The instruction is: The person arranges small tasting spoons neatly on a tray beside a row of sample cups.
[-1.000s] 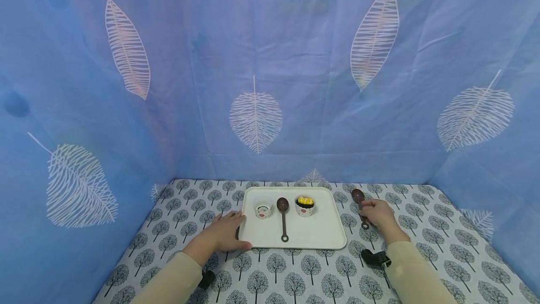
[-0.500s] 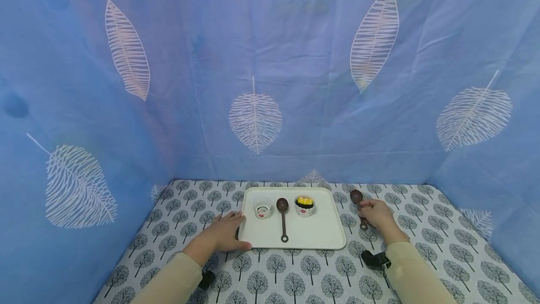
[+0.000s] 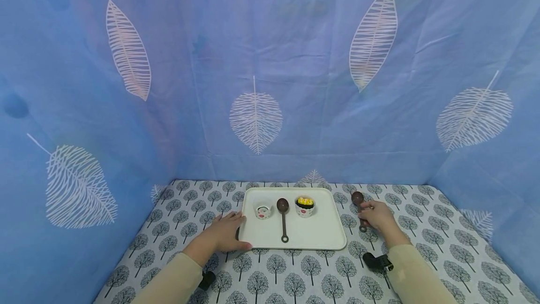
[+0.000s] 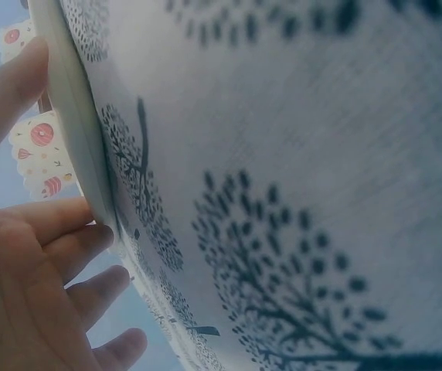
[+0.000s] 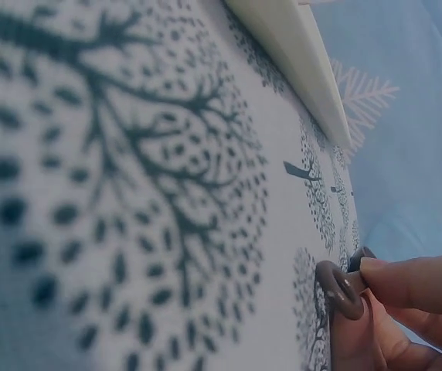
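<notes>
My right hand (image 3: pixel 377 215) pinches the handle of a dark brown spoon (image 3: pixel 357 197) between thumb and fingers, right of the tray. The ring at the handle's end (image 5: pixel 340 291) shows close up in the right wrist view. My left hand (image 3: pixel 225 232) touches the left side of a cream tray (image 3: pixel 316 237), thumb at its front left corner and fingers spread along the left edge. On the tray, a second brown spoon (image 3: pixel 283 219) lies between two patterned paper cups. The left cup (image 3: pixel 263 211) is pale inside; the right cup (image 3: pixel 305 208) has a black filling topped with yellow.
A cloth printed with trees (image 3: pixel 276 266) covers the table. Blue curtains with white leaves (image 3: pixel 255 121) close off the back and both sides. A black wrist strap (image 3: pixel 377 261) sits on the right forearm, near the cloth.
The spoon in my right hand has shifted slightly toward me. The left hand and the tray keep their places.
</notes>
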Tool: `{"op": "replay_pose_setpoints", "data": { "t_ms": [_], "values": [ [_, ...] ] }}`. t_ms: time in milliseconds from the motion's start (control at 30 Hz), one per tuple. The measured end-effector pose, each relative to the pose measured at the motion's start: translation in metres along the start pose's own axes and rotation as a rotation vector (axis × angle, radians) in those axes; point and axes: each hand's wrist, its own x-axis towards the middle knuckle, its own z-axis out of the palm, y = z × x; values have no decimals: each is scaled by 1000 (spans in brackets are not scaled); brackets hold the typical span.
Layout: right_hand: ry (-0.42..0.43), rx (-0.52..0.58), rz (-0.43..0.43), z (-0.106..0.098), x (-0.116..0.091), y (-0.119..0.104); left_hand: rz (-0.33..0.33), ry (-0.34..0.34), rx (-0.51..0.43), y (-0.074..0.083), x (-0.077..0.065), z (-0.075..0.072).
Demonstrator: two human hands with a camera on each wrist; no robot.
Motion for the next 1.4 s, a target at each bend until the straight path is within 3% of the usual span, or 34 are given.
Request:
{"op": "replay_pose_setpoints", "data": {
  "t_ms": [567,1400],
  "values": [
    [-42,75,-8,-1,-9,-1,-10,-1,0,0,0,0],
    [-63,142,-48,-8,-33,-27,12,8,-2,-5,3,2]
  ]
}}
